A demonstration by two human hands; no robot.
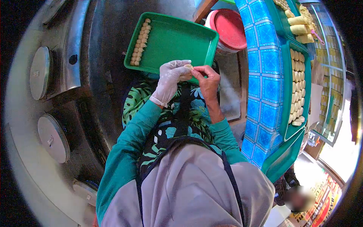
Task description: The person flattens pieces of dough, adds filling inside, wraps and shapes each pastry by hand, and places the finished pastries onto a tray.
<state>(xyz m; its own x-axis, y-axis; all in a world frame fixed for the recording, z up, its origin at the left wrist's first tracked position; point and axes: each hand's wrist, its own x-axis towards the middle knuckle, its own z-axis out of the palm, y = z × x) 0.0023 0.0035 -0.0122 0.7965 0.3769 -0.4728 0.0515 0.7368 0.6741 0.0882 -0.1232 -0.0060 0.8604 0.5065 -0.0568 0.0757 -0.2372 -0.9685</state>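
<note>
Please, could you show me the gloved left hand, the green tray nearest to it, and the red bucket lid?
Gloved left hand [170, 77]: head view, on the white glove.
Green tray [177, 41]: head view, on its bare floor.
Red bucket lid [230, 30]: head view, on its top.

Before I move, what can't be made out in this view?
All in the head view:
- Dough: mostly hidden by the fingers of the left hand and right hand; full shape unclear.
- Tray: near rim partly covered by the hands.
- Bucket: inside hidden by the red lid.
- Upper-right tray: cut off by the top edge.
</note>
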